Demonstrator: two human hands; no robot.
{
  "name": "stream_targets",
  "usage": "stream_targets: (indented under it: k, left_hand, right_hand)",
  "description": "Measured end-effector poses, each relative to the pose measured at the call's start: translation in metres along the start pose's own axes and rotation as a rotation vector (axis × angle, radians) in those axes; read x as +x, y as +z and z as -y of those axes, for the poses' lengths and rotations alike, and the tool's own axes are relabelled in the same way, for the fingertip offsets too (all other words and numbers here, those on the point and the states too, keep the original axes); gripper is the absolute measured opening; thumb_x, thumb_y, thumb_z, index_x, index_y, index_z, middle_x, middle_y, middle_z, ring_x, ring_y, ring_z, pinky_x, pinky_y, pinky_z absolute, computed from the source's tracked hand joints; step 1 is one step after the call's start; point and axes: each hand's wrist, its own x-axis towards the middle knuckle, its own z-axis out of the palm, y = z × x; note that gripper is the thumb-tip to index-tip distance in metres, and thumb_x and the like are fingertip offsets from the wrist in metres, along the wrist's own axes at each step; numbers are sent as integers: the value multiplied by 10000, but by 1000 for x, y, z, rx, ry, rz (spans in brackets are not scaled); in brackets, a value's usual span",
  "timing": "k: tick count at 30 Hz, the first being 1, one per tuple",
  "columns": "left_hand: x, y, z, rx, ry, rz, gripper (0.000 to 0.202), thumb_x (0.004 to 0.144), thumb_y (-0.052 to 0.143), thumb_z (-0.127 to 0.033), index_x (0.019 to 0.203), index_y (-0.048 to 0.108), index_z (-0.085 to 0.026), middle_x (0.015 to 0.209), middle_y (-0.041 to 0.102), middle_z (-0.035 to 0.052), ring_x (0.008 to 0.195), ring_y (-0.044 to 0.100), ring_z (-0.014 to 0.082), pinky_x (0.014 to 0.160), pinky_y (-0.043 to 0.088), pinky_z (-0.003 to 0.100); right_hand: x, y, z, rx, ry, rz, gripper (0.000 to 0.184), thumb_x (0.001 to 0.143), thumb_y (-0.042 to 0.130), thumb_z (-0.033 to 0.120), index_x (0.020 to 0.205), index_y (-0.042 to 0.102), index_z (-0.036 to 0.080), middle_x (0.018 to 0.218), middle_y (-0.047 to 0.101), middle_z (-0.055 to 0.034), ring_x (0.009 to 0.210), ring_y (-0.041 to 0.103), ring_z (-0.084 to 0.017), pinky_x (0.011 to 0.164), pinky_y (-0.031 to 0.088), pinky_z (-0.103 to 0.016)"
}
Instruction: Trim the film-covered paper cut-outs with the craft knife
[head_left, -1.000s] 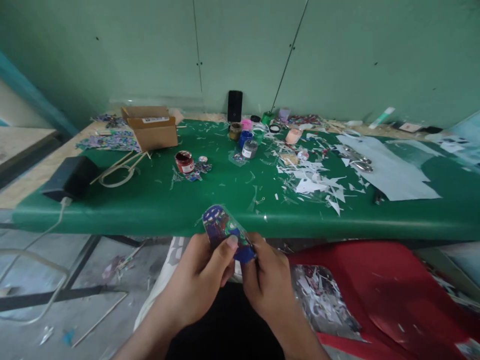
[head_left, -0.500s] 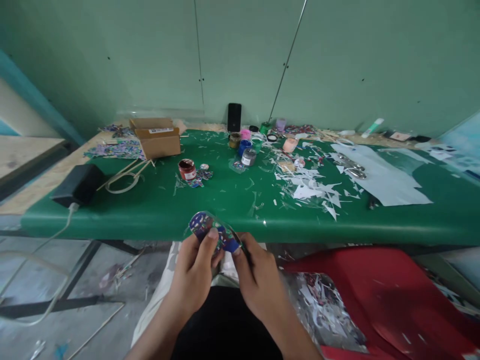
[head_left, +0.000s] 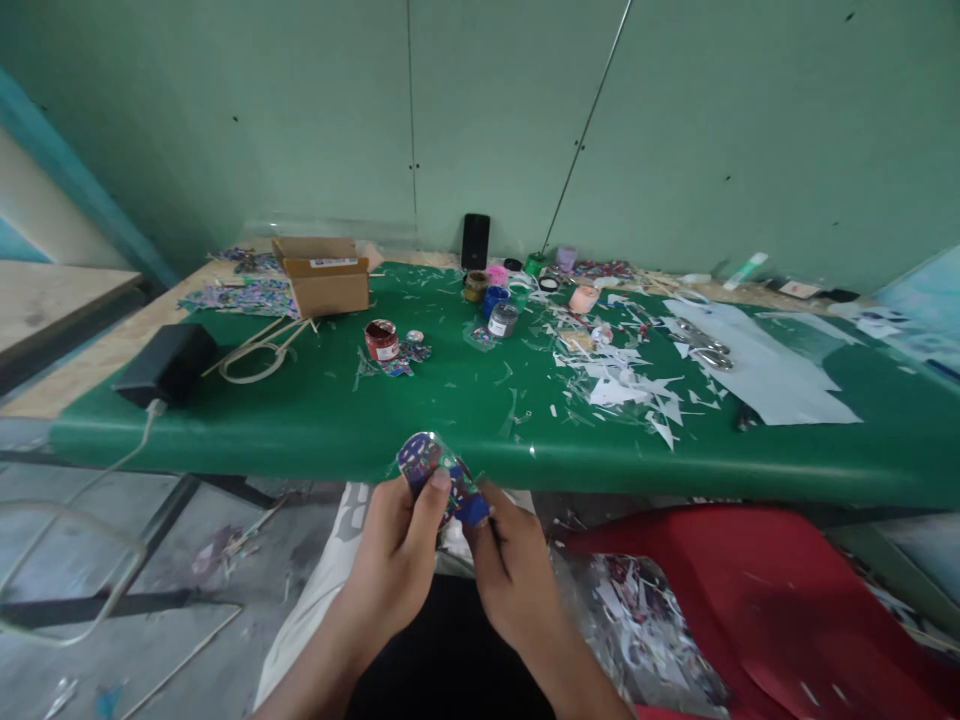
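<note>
My left hand (head_left: 401,545) is closed round a flat cut-out piece (head_left: 424,455) with a blue, brown and green printed pattern. Its thumb presses on the top face. Clear film juts out past the piece's rounded edge. At the other end of the piece, my right hand (head_left: 514,560) is closed with thumb and fingers against its blue tip; what lies inside those fingers is mostly hidden. Both hands are in front of the table's near edge, above the lap.
The green-covered table (head_left: 450,410) carries several paint jars, including a red jar (head_left: 382,341), white paper scraps (head_left: 622,385), scissors (head_left: 701,343), a cardboard box (head_left: 330,290) and a black adapter (head_left: 169,365). A red chair (head_left: 765,580) with a bag of scraps (head_left: 652,630) stands at right.
The patterned piece and both hands have shifted slightly right and down in view. A thin dark edge seen by the right fingers earlier is now barely visible. The camera has turned a little.
</note>
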Motion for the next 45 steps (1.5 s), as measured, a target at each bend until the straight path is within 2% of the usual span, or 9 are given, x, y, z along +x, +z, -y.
stream_targets:
  k: [5, 8, 16, 22, 26, 35, 38, 41, 45]
  left_hand:
    - [-3, 6, -7, -222, -114, -7, 354, 774, 627, -497, 630, 568, -179, 595, 520, -11, 579, 488, 126, 518, 441, 215]
    - [-3, 5, -9, -253, -137, 13, 324, 758, 639, -478, 637, 570, -185, 610, 536, -7, 592, 515, 131, 527, 464, 217]
    - [0, 0, -13, -78, 9, 121, 369, 851, 518, -397, 568, 372, -209, 521, 322, -62, 489, 299, 87, 437, 288, 203]
    - [1, 5, -13, -35, 67, 146, 340, 884, 468, -347, 587, 375, -210, 552, 327, -56, 510, 299, 95, 455, 282, 214]
    - [0, 4, -13, -25, 88, 175, 332, 896, 456, -330, 595, 395, -205, 556, 348, -51, 512, 310, 97, 463, 282, 219]
    - [-7, 0, -7, 5, 70, 205, 366, 927, 417, -371, 605, 371, -204, 573, 325, -50, 538, 317, 98, 484, 287, 219]
    - [-7, 1, -7, -72, -1, 234, 354, 916, 442, -392, 624, 392, -199, 582, 352, -47, 547, 342, 97, 490, 304, 212]
    - [-9, 3, -10, -175, -75, 251, 342, 900, 472, -410, 642, 401, -197, 597, 361, -49, 547, 341, 92, 485, 311, 202]
    - [-12, 2, -14, -238, -97, 283, 359, 893, 480, -394, 612, 355, -209, 537, 293, -79, 473, 264, 68, 420, 233, 188]
  right_hand:
    - [-2, 1, 2, -63, -77, -83, 167, 912, 385, 184, 823, 524, 211, 561, 577, 30, 442, 514, -122, 439, 346, -219]
    - [-2, 1, 4, -92, -94, -88, 180, 920, 376, 180, 809, 513, 218, 563, 587, 25, 442, 535, -129, 438, 352, -222]
    - [-4, 3, 2, -284, -141, -121, 199, 865, 353, 106, 882, 525, 204, 609, 652, -12, 487, 633, -171, 458, 416, -234]
    - [-7, 10, -1, -334, -182, -206, 185, 866, 358, 102, 922, 505, 199, 611, 653, -16, 471, 638, -179, 443, 426, -235]
    - [-7, 11, 1, -331, -185, -215, 193, 870, 354, 96, 926, 508, 197, 611, 653, -13, 478, 643, -171, 442, 424, -225]
    - [-8, 6, 4, -318, -156, -165, 198, 845, 368, 106, 888, 541, 193, 636, 661, -19, 503, 651, -170, 469, 450, -228]
    - [-8, 6, 5, -308, -157, -175, 205, 837, 372, 90, 875, 541, 201, 634, 657, -10, 504, 652, -167, 462, 449, -222]
    - [-9, 5, 4, -301, -189, -186, 222, 841, 377, 91, 941, 547, 193, 672, 680, -15, 531, 669, -171, 474, 471, -224]
    - [-9, 4, 3, -293, -231, -184, 257, 859, 388, 96, 1050, 538, 180, 761, 710, -29, 587, 693, -167, 515, 511, -226]
